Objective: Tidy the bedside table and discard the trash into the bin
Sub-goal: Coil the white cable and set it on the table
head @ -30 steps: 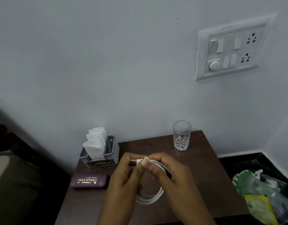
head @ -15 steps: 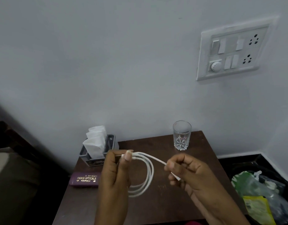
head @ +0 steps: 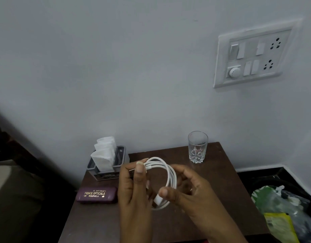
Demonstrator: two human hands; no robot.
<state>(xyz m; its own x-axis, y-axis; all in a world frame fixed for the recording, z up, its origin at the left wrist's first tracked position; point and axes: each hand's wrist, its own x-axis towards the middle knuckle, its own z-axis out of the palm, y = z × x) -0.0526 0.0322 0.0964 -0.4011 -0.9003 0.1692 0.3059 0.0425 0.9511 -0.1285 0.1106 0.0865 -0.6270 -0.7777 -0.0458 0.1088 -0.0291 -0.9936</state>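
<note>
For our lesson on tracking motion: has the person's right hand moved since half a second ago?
Yes. The right hand has swung left, back towards the left hand and the white cable, judged against the glass, which stands in place.

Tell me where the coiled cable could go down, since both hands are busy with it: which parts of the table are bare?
Bare wood shows on the table right of the hands, in front of the glass, and at the near left corner below the case. The back left is crowded: holder with case just before it.
</note>
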